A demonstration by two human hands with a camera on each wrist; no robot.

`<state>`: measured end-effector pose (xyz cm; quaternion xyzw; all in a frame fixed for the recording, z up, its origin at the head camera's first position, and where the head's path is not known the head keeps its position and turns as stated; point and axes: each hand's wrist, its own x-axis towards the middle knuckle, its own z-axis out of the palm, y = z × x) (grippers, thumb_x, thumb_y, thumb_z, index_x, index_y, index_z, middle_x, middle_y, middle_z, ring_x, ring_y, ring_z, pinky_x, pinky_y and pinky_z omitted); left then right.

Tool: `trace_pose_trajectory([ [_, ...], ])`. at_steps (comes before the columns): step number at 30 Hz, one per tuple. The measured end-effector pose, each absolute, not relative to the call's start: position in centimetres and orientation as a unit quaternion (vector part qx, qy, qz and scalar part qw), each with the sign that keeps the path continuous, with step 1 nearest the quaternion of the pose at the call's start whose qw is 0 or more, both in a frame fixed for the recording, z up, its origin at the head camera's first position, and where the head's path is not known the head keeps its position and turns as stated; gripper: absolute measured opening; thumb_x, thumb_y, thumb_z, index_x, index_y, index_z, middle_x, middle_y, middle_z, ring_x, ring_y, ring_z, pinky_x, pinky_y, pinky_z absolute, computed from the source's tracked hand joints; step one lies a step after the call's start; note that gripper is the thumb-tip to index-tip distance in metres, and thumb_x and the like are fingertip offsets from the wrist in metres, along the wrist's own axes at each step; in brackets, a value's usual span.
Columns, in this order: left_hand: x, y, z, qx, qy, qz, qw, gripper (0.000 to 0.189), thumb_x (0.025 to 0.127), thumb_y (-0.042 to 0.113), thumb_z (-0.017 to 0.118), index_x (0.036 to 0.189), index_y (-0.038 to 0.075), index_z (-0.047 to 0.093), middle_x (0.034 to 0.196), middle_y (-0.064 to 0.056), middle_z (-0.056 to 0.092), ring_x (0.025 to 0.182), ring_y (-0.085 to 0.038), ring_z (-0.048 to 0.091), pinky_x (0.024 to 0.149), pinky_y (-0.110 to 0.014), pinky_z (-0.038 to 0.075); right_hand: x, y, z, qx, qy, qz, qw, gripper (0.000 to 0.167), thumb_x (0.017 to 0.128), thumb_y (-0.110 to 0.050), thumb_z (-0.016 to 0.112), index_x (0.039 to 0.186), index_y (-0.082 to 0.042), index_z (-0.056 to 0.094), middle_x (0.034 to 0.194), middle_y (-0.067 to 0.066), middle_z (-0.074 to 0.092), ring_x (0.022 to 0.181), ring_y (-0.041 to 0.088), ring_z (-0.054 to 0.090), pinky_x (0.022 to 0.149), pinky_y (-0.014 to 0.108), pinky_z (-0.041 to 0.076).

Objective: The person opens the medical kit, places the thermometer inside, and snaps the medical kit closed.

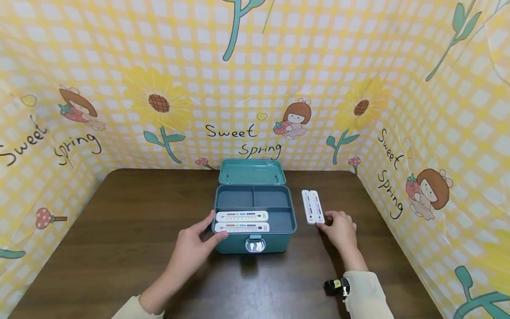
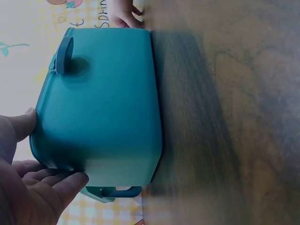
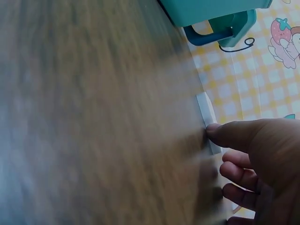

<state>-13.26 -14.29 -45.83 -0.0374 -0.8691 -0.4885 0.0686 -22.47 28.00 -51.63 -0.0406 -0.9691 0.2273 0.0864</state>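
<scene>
A teal storage box (image 1: 255,243) stands on the table, lid raised at the back. Two white thermometers lie crosswise in its front compartment: the rear one (image 1: 242,216) and the front one (image 1: 242,227). My left hand (image 1: 195,243) holds the box's front left corner, thumb at the front rim and fingers along the side. Right of the box, two more thermometers lie side by side, a left one (image 1: 308,206) and a right one (image 1: 317,206). My right hand (image 1: 340,228) pinches the right one near its lower end; the thumb (image 3: 229,133) touches its near edge.
Two smaller compartments (image 1: 235,196) fill the back of the box. A clear latch (image 1: 255,244) hangs on its front. The brown wooden table (image 1: 159,195) meets a printed yellow cloth (image 1: 183,57) at the back and sides. A black device (image 1: 336,287) is strapped at the right wrist.
</scene>
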Motion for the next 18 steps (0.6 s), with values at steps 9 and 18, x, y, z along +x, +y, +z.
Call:
trace_pose_trajectory([
  [9,-13.1,-14.4,-45.7,-0.041,-0.875,-0.476,0.079,0.079,0.085,0.051,0.08,0.149,0.013,0.053,0.15,-0.004,0.054,0.135,-0.017,0.054,0.099,-0.039,0.054,-22.3,26.8,-52.1,-0.08,-0.97,0.211,0.086,0.049,0.084,-0.04,0.083,0.115,-0.002,0.074,0.114,0.023,0.068,0.106,0.045,0.057,0.085,0.058,0.041],
  [18,-13.1,-14.3,-45.9,-0.034,-0.87,-0.488,0.07,0.082,0.084,0.055,0.079,0.151,0.014,0.052,0.152,-0.004,0.052,0.135,-0.018,0.054,0.096,-0.036,0.055,-22.5,26.9,-51.4,-0.122,-0.969,0.206,0.066,0.037,0.086,-0.042,0.08,0.095,-0.006,0.075,0.102,0.018,0.069,0.103,0.041,0.057,0.087,0.065,0.037],
])
